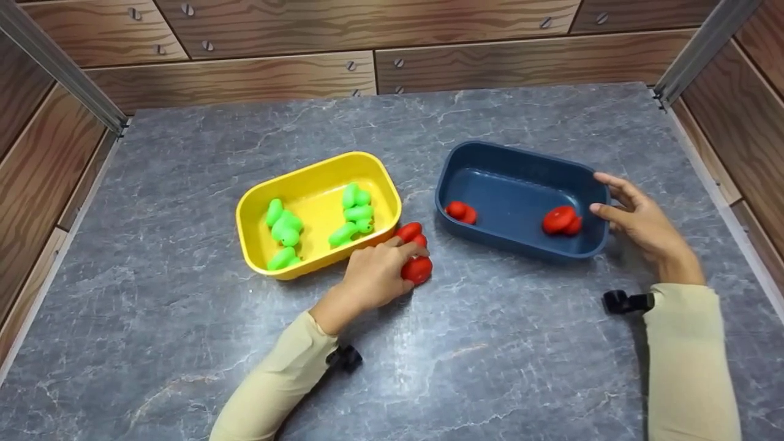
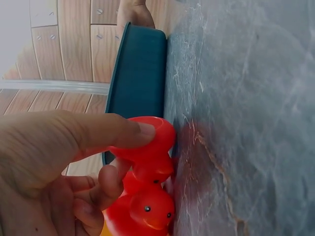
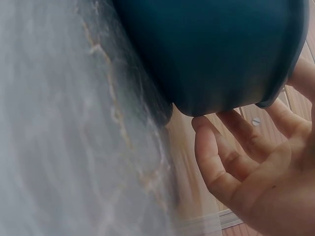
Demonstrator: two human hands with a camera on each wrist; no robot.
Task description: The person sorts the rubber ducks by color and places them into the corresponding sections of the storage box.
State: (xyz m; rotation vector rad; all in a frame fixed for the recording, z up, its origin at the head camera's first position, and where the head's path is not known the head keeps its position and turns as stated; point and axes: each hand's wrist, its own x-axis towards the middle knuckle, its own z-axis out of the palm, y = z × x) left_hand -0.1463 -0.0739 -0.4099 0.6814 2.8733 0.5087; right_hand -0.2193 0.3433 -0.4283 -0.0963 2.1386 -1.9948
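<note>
My left hand (image 1: 376, 275) pinches a red rubber duck (image 2: 160, 135) between thumb and fingers, low over the tabletop. Right beside that duck sits a second red rubber duck (image 2: 147, 211), its beak and eyes showing in the left wrist view. Both are by the right end of the yellow bin (image 1: 318, 260). With the thumb over the rim and fingers along the outer wall, my right hand (image 1: 649, 226) holds the blue bin (image 1: 520, 242) at its right end. Inside that bin lie red ducks at the left (image 1: 462, 212) and the right (image 1: 560, 220).
Several green ducks (image 1: 286, 228) lie inside the yellow bin in two groups. The bins stand side by side on a grey marbled tabletop (image 1: 184, 343). Wood-patterned walls (image 1: 367, 27) and metal corner posts (image 1: 704, 52) bound the table at the back and sides.
</note>
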